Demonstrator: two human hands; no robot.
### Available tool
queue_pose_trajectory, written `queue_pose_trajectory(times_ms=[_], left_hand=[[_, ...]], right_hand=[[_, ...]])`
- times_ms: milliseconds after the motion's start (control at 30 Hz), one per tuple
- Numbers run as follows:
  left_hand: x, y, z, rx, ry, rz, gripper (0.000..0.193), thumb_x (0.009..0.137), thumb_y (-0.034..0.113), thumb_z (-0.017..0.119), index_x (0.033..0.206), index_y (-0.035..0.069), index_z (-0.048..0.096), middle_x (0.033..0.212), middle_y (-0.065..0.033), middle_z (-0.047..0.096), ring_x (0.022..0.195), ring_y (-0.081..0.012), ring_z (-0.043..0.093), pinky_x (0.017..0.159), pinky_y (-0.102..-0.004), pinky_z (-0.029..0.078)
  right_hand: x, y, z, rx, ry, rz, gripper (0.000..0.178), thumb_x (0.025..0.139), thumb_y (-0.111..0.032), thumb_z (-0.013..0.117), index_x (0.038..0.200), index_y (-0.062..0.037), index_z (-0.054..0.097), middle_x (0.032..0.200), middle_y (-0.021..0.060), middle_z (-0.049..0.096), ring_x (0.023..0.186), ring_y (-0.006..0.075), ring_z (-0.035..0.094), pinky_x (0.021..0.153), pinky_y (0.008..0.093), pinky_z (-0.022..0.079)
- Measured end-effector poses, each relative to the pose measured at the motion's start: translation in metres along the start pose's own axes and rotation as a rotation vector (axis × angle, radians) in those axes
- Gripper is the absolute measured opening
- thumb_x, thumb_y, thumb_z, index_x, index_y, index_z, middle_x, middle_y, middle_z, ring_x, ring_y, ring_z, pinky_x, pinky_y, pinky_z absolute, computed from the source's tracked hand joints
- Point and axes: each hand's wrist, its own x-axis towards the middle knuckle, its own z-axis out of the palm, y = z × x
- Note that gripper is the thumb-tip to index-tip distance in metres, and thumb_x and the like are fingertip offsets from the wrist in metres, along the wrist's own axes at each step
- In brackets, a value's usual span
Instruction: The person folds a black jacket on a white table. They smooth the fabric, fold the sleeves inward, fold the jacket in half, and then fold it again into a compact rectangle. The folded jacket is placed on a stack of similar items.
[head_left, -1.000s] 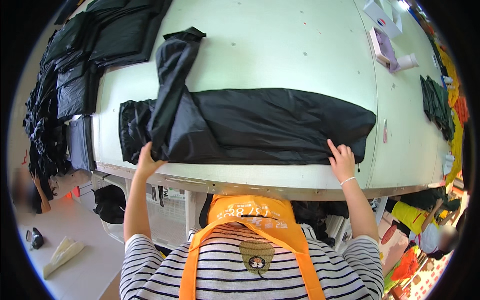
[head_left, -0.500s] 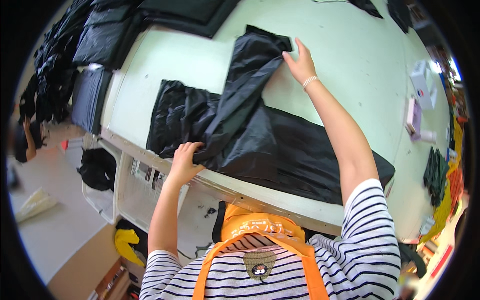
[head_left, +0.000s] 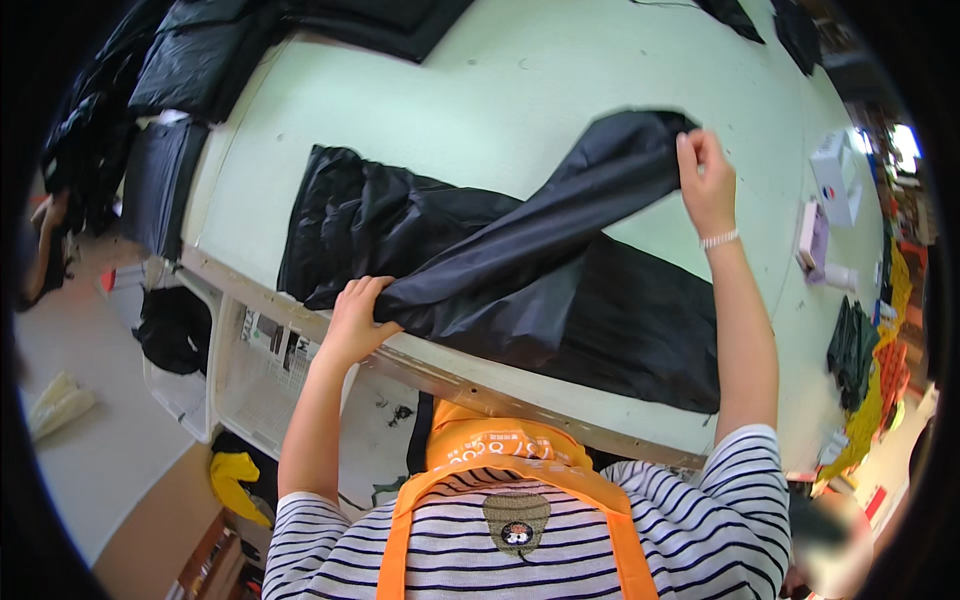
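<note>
A pair of thin black trousers (head_left: 640, 330) lies along the near side of the pale table, its gathered waist at the left. One trouser leg (head_left: 560, 205) slants up to the right across the other, its hem end raised. That hem corner is pinched by my right hand (head_left: 708, 185), fingers closed. At the table's near edge, my left hand (head_left: 358, 318) presses on the fabric below the waist. Its fingers curl over the cloth with the thumb spread along the edge; what lies under the fingertips is partly hidden.
Stacked folded black pieces (head_left: 165, 180) stand at the left, with more black fabric (head_left: 380, 20) at the far edge. On the right are a white box (head_left: 838, 180) and a purple box (head_left: 812, 240). A white basket (head_left: 250, 385) sits below the near edge (head_left: 480, 392).
My right hand has closed on the trouser leg's hem and swung it right and nearer. The lifted leg now slants lower over the other one. My left hand stays at the near edge.
</note>
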Motion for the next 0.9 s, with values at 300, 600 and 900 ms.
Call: queue_pose_trajectory(times_ms=[300, 600, 900], left_hand=[[0.006, 0.003, 0.001, 0.053, -0.035, 0.041, 0.067, 0.056, 0.01, 0.077, 0.118, 0.004, 0.053, 0.108, -0.0128, 0.057, 0.104, -0.0328, 0.049, 0.093, -0.0388, 0.04], [0.003, 0.005, -0.001, 0.059, -0.033, 0.031, 0.065, 0.057, 0.008, 0.078, 0.117, 0.002, 0.054, 0.112, -0.0138, 0.057, 0.108, -0.033, 0.05, 0.095, -0.0385, 0.041], [0.005, 0.006, 0.002, 0.097, -0.073, 0.057, 0.052, 0.058, 0.006, 0.075, 0.106, 0.002, 0.055, 0.106, -0.0149, 0.056, 0.106, -0.0332, 0.05, 0.094, -0.0371, 0.041]], right_hand=[[-0.122, 0.107, 0.01, -0.142, 0.005, 0.61, 0.03, 0.087, -0.028, 0.063, 0.098, -0.0018, 0.055, 0.071, 0.0153, 0.064, 0.069, 0.0301, 0.064, 0.063, 0.0391, 0.048], [-0.085, 0.138, -0.036, 1.338, 0.371, 0.881, 0.018, 0.094, -0.012, 0.046, 0.107, -0.0026, 0.054, 0.104, 0.0141, 0.062, 0.094, 0.0266, 0.06, 0.078, 0.041, 0.05], [-0.173, 0.095, -0.134, -0.406, 0.013, 0.365, 0.028, 0.093, -0.025, 0.047, 0.081, -0.0016, 0.058, 0.069, 0.0221, 0.059, 0.071, 0.0423, 0.058, 0.06, 0.0471, 0.044]])
